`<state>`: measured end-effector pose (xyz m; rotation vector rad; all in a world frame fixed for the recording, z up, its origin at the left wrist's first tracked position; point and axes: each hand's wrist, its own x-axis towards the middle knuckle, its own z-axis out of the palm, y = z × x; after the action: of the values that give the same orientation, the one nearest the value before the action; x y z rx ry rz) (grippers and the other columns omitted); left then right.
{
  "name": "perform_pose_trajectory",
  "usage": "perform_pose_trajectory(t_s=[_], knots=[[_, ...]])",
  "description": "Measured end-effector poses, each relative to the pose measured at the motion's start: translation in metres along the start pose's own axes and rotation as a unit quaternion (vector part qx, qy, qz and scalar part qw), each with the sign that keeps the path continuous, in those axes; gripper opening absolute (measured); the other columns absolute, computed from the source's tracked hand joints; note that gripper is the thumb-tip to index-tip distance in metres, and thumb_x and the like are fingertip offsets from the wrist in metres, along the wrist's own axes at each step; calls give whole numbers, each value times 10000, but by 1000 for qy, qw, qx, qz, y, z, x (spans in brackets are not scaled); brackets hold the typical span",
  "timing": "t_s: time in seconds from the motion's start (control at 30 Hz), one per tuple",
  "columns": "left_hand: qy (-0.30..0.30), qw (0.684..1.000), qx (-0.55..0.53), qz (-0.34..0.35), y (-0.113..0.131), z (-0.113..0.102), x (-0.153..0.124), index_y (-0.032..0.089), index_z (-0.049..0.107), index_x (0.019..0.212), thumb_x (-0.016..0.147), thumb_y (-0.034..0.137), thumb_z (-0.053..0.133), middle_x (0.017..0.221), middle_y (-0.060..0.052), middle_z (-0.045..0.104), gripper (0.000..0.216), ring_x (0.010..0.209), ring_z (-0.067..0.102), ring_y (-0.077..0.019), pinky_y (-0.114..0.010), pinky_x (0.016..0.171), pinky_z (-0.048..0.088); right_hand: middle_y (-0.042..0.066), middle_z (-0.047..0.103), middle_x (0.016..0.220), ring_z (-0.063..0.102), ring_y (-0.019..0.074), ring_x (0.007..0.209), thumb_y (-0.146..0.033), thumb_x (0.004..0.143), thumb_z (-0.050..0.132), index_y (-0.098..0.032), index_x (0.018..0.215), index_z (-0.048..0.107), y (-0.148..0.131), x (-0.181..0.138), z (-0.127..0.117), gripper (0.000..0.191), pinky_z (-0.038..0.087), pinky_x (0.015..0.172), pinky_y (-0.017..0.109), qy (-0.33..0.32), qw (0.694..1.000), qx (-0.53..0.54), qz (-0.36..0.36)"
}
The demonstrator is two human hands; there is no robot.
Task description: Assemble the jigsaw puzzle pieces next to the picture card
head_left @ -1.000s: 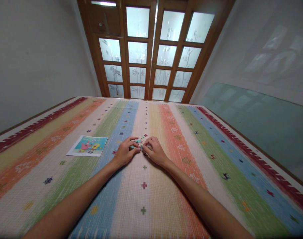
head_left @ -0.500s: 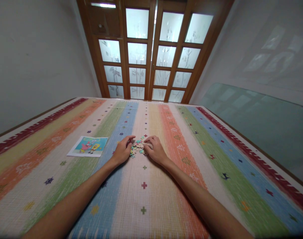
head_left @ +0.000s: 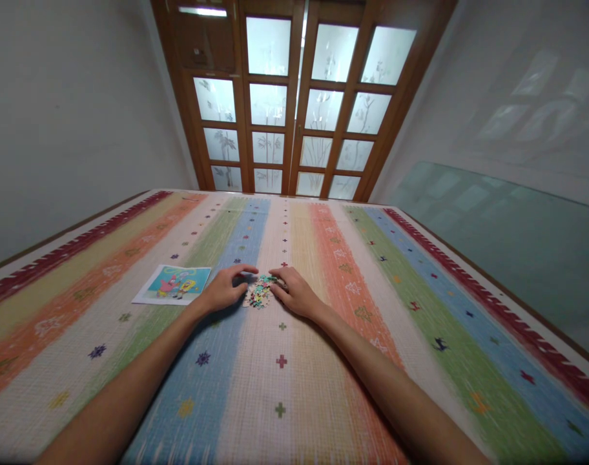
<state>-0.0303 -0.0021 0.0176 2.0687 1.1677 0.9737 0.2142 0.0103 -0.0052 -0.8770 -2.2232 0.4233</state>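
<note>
A small heap of loose jigsaw pieces lies on the striped mat. My left hand rests flat on the mat just left of the heap, fingers spread and curved toward it. From the right, my right hand has its fingertips touching the pieces. Neither hand holds a piece that I can see. A cartoon picture card lies flat on the mat to the left of my left hand.
The striped mat covers the floor up to a wooden double door with frosted glass panes at the far end. A large glass sheet leans along the right wall. A plain wall borders the left side.
My hands were cupped together over the pieces; they have parted and slid left with the heap, which now lies uncovered between them.
</note>
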Motion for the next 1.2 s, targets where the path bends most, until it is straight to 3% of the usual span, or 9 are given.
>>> perform_pose_trajectory(t_s=[0.2,0.37,0.53,0.77,0.97,1.1,1.2], knots=[[-103,984,122,79,8,-11,-5,190,722,1162,783,329,670,1119,-93,673,408,1075,627,-279,-408,1016,489,163,646,1361,559,293,1297,-376,955,658,-177,1350,606,-4,0,0,445,403,1135,511,-32,998,-26,-37],[-96,985,131,61,8,-7,-4,198,752,1064,900,428,605,928,-67,675,318,814,638,-218,-328,796,520,115,731,1183,642,247,1134,-297,1002,599,-206,1238,674,-9,0,-1,264,484,1022,419,-42,998,2,-39],[-72,990,109,52,6,-4,-2,204,758,1023,926,428,588,873,-52,716,297,761,641,-208,-316,759,511,103,744,1114,644,237,1064,-253,1014,569,-209,1174,695,-8,2,-1,209,481,1001,422,-26,999,24,-36],[17,996,80,35,1,1,-1,186,743,1079,951,406,538,975,-88,757,327,858,694,-252,-382,855,545,111,746,1111,683,211,1027,-175,1002,490,-167,1143,691,-5,6,0,246,517,946,374,5,995,97,37],[45,994,90,46,0,7,-2,186,718,1122,965,388,520,1049,-104,739,324,970,690,-266,-431,957,538,79,745,1190,676,200,1135,-174,1002,427,-204,1155,702,6,4,-15,317,497,1036,392,21,987,133,91],[16,991,125,54,5,16,-6,178,602,1366,944,507,593,1371,-155,628,535,1304,562,-324,-501,1159,396,104,714,1292,644,232,1234,-237,1009,466,-215,1234,698,16,-9,-36,324,468,1098,464,-10,991,104,83],[-43,987,149,40,7,26,-10,162,450,1513,871,589,687,1562,-189,437,807,1479,361,-374,-542,1231,275,150,649,1397,600,285,1313,-318,931,652,-208,1353,646,24,-24,-55,436,456,1117,524,-69,993,69,61]])
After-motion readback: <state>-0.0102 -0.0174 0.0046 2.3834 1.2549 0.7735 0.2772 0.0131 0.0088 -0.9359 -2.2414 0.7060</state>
